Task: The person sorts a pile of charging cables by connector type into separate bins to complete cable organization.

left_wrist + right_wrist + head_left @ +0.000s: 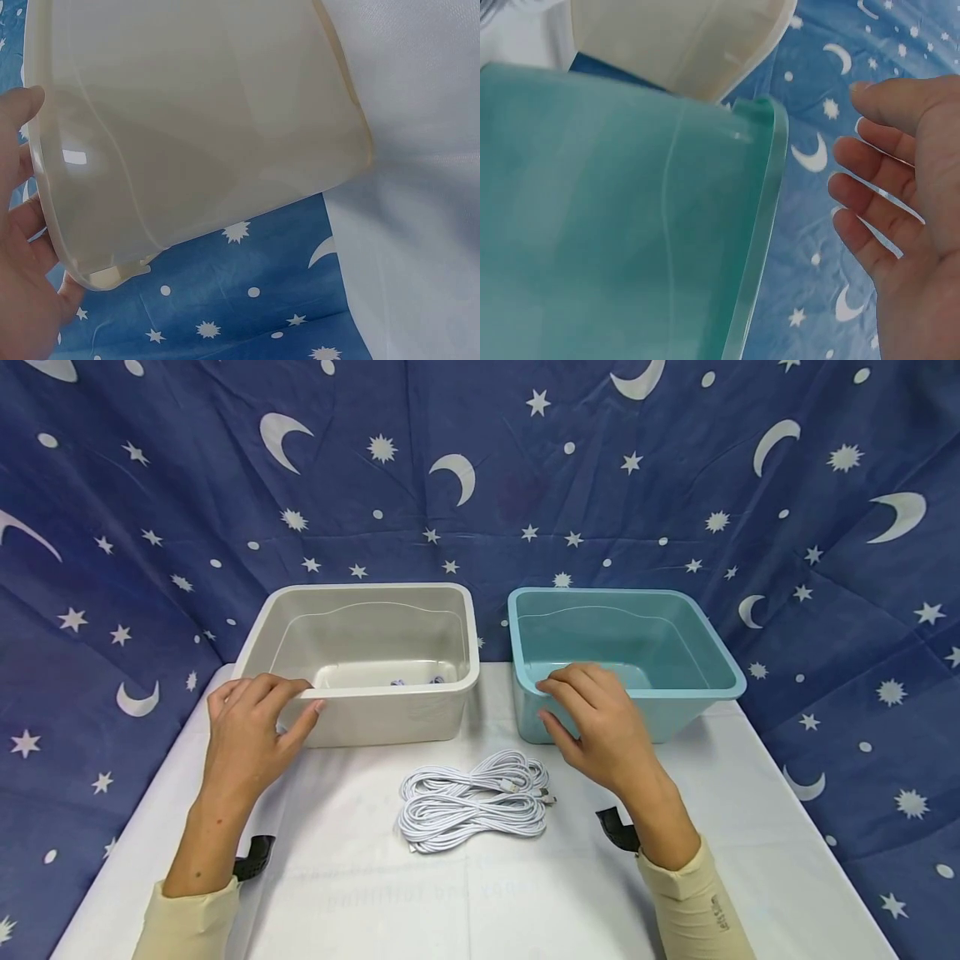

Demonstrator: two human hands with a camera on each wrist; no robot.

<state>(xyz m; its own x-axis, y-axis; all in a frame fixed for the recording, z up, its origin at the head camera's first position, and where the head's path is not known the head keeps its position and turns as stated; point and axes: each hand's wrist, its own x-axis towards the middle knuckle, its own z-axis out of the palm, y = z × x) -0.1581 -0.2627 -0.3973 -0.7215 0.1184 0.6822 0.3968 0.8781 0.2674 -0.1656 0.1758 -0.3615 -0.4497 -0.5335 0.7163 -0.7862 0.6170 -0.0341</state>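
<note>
Two plastic bins stand side by side, an off-white one (pixel 375 714) on the left and a teal one (pixel 675 714) on the right. My left hand (pixel 251 727) grips the off-white bin's rim near its front left corner, thumb on the outside and fingers curled over the edge. Above the teal bin's front left corner hovers my right hand (pixel 600 718); in the right wrist view its bent, spread fingers (pixel 874 199) stand a little apart from the rim and hold nothing. Bundled white cables (pixel 472 802) lie on the table between the hands.
Small purplish items (pixel 437 679) show inside the off-white bin, partly hidden by its front rim. A white cloth covers the table (pixel 360 893). Blue curtain (pixel 480 468) with moons and stars closes off the back and both sides.
</note>
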